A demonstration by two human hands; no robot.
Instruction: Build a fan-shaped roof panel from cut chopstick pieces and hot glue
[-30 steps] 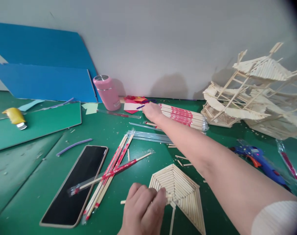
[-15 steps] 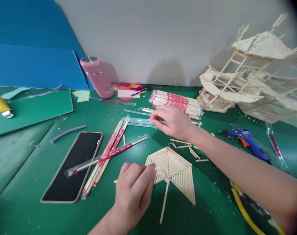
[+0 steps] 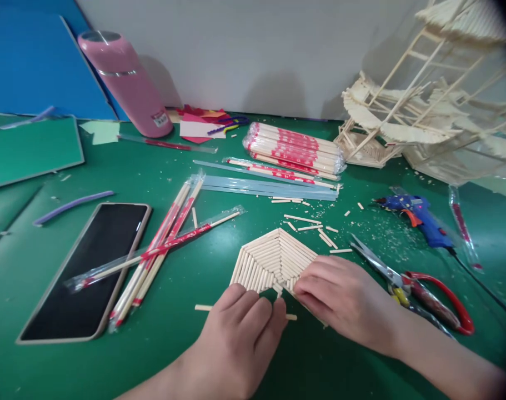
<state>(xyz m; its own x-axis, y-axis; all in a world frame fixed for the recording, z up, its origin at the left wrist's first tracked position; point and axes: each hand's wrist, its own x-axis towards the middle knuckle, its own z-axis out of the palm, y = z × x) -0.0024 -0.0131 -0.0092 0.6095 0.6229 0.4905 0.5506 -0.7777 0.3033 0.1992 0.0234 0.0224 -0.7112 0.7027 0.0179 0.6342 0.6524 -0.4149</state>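
Observation:
A fan-shaped panel of wooden sticks [image 3: 261, 258] lies on the green table, with rows of short sticks meeting near its middle. My left hand [image 3: 242, 333] is closed at its lower edge, with thumb and index finger pinching a thin wooden stick [image 3: 279, 290] near the centre. Another loose stick [image 3: 203, 308] pokes out on both sides beneath that hand. My right hand [image 3: 344, 297] has its fingers closed on the panel's right edge, covering that part. Cut stick pieces [image 3: 302, 219] are scattered just beyond the panel.
Scissors [image 3: 386, 269] and a blue glue gun [image 3: 423, 219] lie right. A phone [image 3: 81, 272] with wrapped chopsticks [image 3: 165, 239] across it lies left. Behind are a chopstick bundle [image 3: 294, 147], a pink bottle [image 3: 128, 83] and a stick-built model [image 3: 402, 122].
My right hand has come back from the blue strips to the panel's right edge, uncovering the scissors. My left hand has shifted to the panel's centre. The view has moved closer and lower.

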